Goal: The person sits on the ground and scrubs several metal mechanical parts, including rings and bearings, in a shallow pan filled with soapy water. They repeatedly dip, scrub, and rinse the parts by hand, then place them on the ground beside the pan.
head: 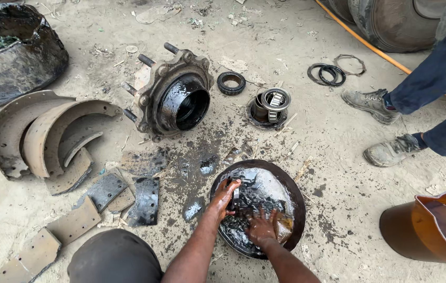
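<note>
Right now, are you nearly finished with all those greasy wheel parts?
Not yet. The wheel hub is already off and lying on the ground, with the brake shoes pulled out beside it. Both hands are in the round pan of black liquid: the left hand holds a small ring-shaped part, the right hand is in the liquid. The bearings by the hub lie loose, unfitted.

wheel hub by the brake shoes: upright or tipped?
Tipped. The wheel hub lies on its side on the ground, its dark bore facing the camera, studs pointing up-left.
</note>
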